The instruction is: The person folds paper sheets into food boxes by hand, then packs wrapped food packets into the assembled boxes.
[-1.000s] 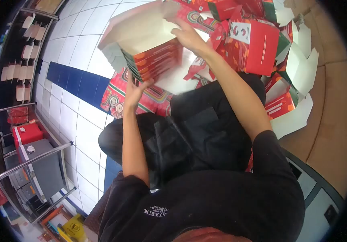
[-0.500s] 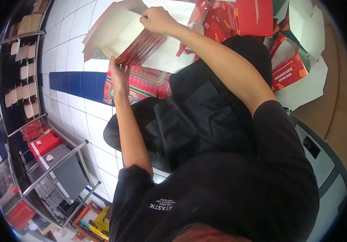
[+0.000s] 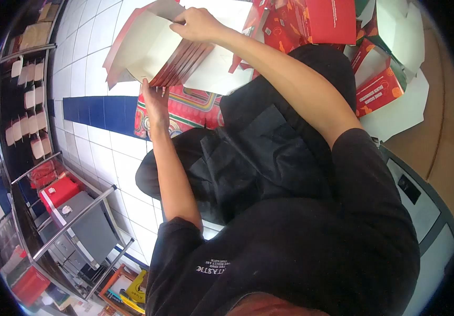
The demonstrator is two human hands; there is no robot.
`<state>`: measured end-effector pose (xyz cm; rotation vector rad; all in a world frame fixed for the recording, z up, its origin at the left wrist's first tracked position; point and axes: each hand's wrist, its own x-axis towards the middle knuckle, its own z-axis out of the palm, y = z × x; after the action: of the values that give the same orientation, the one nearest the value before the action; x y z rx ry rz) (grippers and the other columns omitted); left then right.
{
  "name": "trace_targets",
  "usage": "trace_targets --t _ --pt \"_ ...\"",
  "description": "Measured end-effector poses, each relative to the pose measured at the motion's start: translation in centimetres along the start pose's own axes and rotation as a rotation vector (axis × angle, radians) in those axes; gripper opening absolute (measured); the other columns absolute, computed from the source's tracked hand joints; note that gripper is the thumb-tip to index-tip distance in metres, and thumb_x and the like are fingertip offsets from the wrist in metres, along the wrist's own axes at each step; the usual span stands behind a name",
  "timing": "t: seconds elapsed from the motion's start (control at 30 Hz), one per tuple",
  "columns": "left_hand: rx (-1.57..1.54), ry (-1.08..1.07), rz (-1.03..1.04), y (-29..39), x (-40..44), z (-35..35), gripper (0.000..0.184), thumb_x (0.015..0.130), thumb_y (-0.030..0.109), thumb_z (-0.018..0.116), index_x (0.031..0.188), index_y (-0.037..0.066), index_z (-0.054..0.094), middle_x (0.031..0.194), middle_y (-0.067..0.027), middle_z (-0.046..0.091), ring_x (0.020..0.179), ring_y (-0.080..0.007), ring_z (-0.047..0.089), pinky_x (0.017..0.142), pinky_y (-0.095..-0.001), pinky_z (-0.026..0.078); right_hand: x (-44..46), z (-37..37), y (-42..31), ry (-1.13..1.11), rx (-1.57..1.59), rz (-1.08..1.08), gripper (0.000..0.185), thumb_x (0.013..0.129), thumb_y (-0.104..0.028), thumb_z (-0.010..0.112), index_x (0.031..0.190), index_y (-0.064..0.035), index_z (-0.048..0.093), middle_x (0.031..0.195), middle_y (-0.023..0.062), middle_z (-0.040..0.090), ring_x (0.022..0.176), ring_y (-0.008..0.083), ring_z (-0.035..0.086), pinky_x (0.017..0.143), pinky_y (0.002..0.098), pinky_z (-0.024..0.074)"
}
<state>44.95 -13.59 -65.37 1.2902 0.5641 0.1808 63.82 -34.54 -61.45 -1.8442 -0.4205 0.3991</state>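
Note:
A nested stack of open red card boxes (image 3: pixel 182 58) with cream insides is held up at the top left of the view, its red edges layered. My left hand (image 3: pixel 155 100) grips its lower left corner, thumb on the rim and fingers underneath. At the upper right rim my right hand (image 3: pixel 198 25) is closed on the same stack. Just behind and right of the stack lies a white card sheet (image 3: pixel 221 68). Below it is a patterned pink and red surface (image 3: pixel 192 105).
More red boxes (image 3: pixel 332 21) pile up at the top right, with an open box (image 3: pixel 379 95) beside them. Brown cardboard (image 3: pixel 432 131) covers the far right. On the left are white floor tiles (image 3: pixel 90 152), a metal rack (image 3: pixel 79 221) and a grey case (image 3: pixel 87 226).
The stack has moved left and tilted, its layered edges now showing more. My right hand has shifted left along with it. The view has also swung, so the rack sits further right.

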Motion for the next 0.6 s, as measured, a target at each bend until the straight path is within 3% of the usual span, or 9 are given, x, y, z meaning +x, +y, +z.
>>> trace_targets --t 0.13,0.23,0.33,0.37,0.4,0.43,0.5,0.57,0.6 --pt "0.096 0.055 0.038 0.1 -0.7 2.0 0.081 0.110 0.064 0.051 0.164 0.005 0.038 0.166 -0.0167 0.046 0.155 -0.0301 0.042 0.130 -0.0474 0.031 2.2 -2.0 0.7 0.009 -0.099 -0.047 0.055 0.103 -0.049 0.065 0.132 -0.0051 0.078 0.104 0.0201 0.082 0.093 0.0326 0.080 0.089 0.0435 0.0612" --pt "0.089 0.031 0.044 -0.1 -0.9 2.1 0.085 0.110 0.065 0.052 0.166 0.003 0.037 0.170 -0.0189 0.043 0.153 -0.0322 0.044 0.129 -0.0470 0.034 0.9 -6.7 -0.5 0.195 -0.341 -0.534 0.049 0.097 -0.047 0.069 0.121 -0.0051 0.078 0.097 0.0209 0.079 0.087 0.0334 0.079 0.078 0.0462 0.0621" --pt "0.150 0.091 -0.003 0.3 -1.4 2.4 0.086 0.110 0.062 0.054 0.168 0.002 0.034 0.169 -0.0207 0.043 0.145 -0.0374 0.052 0.123 -0.0481 0.041 -6.9 -15.8 -6.4 0.894 -0.583 -0.941 0.030 0.092 -0.015 0.076 0.117 0.0002 0.073 0.108 0.0191 0.073 0.099 0.0345 0.071 0.092 0.0422 0.0559" --pt "0.125 0.100 -0.007 0.7 -1.9 2.6 0.086 0.110 0.062 0.054 0.168 0.002 0.034 0.169 -0.0207 0.043 0.145 -0.0374 0.052 0.123 -0.0481 0.041 -12.3 -16.7 -10.6 0.883 -0.467 -0.524 0.031 0.092 -0.016 0.077 0.120 -0.0020 0.075 0.113 0.0164 0.072 0.105 0.0319 0.070 0.096 0.0423 0.0555" --pt "0.180 0.111 -0.022 1.3 -2.3 3.1 0.086 0.110 0.061 0.054 0.168 0.001 0.033 0.169 -0.0211 0.042 0.145 -0.0372 0.052 0.122 -0.0471 0.042 -13.4 -18.2 -9.1 0.977 -0.282 -0.505 0.029 0.093 -0.017 0.078 0.119 -0.0048 0.076 0.122 0.0150 0.071 0.124 0.0280 0.063 0.114 0.0476 0.0429" --pt "0.232 0.121 -0.034 2.1 -2.7 3.7 0.087 0.110 0.061 0.054 0.168 0.001 0.032 0.169 -0.0215 0.042 0.145 -0.0370 0.052 0.120 -0.0462 0.043 -14.4 -22.6 -4.8 0.908 -0.518 -0.609 0.053 0.096 -0.043 0.084 0.115 0.0056 0.070 0.107 0.0156 0.078 0.097 0.0244 0.073 0.092 0.0365 0.0567" --pt "0.219 0.166 0.003 2.0 -2.8 4.2 0.083 0.110 0.056 0.058 0.163 -0.004 0.036 0.165 -0.0243 0.044 0.142 -0.0369 0.054 0.118 -0.0446 0.045 -16.0 -23.8 0.1 1.079 -0.644 -0.470 0.067 0.087 -0.033 0.093 0.130 0.0098 0.064 0.122 0.0200 0.074 0.109 0.0258 0.074 0.091 0.0399 0.0599" --pt "0.305 0.226 0.212 0.1 -1.2 2.9 0.076 0.109 0.050 0.063 0.154 -0.008 0.044 0.155 -0.0263 0.049 0.135 -0.0361 0.057 0.115 -0.0448 0.047 -18.6 -23.0 0.2 0.694 -0.042 0.109 0.086 0.089 -0.041 0.093 0.145 0.0114 0.053 0.138 0.0248 0.065 0.119 0.0276 0.071 0.095 0.0386 0.0602" --pt "0.292 0.225 0.218 0.4 -1.4 3.2 0.076 0.109 0.050 0.063 0.154 -0.008 0.044 0.155 -0.0263 0.049 0.135 -0.0361 0.057 0.115 -0.0448 0.047 -19.0 -23.2 0.9 0.696 -0.051 0.098 0.086 0.089 -0.041 0.093 0.145 0.0114 0.053 0.138 0.0248 0.065 0.119 0.0276 0.071 0.095 0.0386 0.0602"
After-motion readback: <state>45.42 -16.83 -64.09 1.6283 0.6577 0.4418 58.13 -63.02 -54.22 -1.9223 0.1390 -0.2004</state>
